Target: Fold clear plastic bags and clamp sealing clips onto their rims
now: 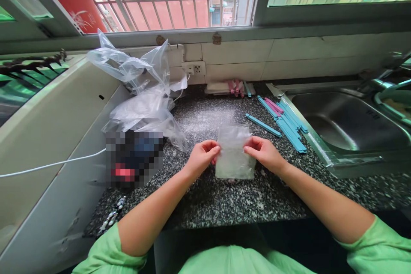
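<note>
A small clear plastic bag is held up over the near middle of the speckled counter. My left hand pinches its left edge between thumb and fingers. On the opposite edge, my right hand grips the bag the same way. The bag looks flat, and I cannot make out anything inside it. Right of it lie several blue sealing clips, with pink clips on top. One blue clip rests apart, closer to my right hand.
A crumpled heap of clear plastic stands at the left, behind a blurred-out object with a white cable. A stack of flat bags with pink and blue clips lies by the wall. The steel sink is at the right.
</note>
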Motion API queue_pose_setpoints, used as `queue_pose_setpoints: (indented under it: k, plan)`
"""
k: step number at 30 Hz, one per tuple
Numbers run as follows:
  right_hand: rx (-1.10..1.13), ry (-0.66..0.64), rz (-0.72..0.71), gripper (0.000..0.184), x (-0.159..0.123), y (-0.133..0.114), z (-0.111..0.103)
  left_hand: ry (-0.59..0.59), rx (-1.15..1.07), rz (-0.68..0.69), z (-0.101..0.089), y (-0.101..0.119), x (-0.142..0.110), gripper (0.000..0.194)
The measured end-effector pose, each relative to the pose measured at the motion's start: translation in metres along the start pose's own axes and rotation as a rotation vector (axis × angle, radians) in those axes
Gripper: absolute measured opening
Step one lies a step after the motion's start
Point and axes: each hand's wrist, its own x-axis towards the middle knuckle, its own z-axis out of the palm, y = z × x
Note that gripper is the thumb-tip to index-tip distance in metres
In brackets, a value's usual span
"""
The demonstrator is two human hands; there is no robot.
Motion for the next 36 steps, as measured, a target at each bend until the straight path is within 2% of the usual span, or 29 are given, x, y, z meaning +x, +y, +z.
queue_pose_setpoints:
  k: [3,6,10,13,18,21,26,30,34,36]
  plan:
    - [-0.021,0.03,-0.113,0.013,-0.003,0.004,0.001,0.02,-0.004,0.016,0.0,0.001,0.0,0.026]
    - [-0.131,0.061,-0.326,0.01,-0.005,0.007,-0.001,0.028,-0.022,0.015,0.0,0.001,0.001,0.024]
    - [-0.295,-0.048,-0.624,0.015,-0.007,0.004,-0.007,0.049,-0.055,0.002,0.0,0.002,0.002,0.019]
    - [-0.341,-0.089,-0.698,0.023,-0.008,-0.001,-0.008,0.068,-0.076,0.009,-0.001,0.003,0.002,0.015]
    - [-0.357,-0.084,-0.691,0.026,-0.009,-0.001,-0.007,0.015,-0.15,0.026,-0.002,0.0,0.002,0.019]
    - [-0.342,-0.104,-0.685,0.026,-0.009,-0.001,-0.007,0.014,-0.167,0.032,-0.002,-0.001,0.003,0.014]
    - [-0.331,-0.114,-0.673,0.026,-0.009,-0.002,-0.006,0.048,-0.058,0.091,-0.004,-0.001,0.004,0.012]
    - [-0.257,-0.102,-0.59,0.023,-0.009,-0.002,-0.008,0.084,0.036,0.134,-0.006,0.0,0.004,0.013]
    - [-0.034,0.054,-0.41,0.022,-0.005,0.0,-0.011,0.037,0.213,0.312,-0.004,0.001,-0.003,0.015]
    - [-0.078,-0.002,-0.319,0.026,-0.003,0.001,-0.01,-0.028,0.327,0.438,-0.002,0.002,-0.008,0.016]
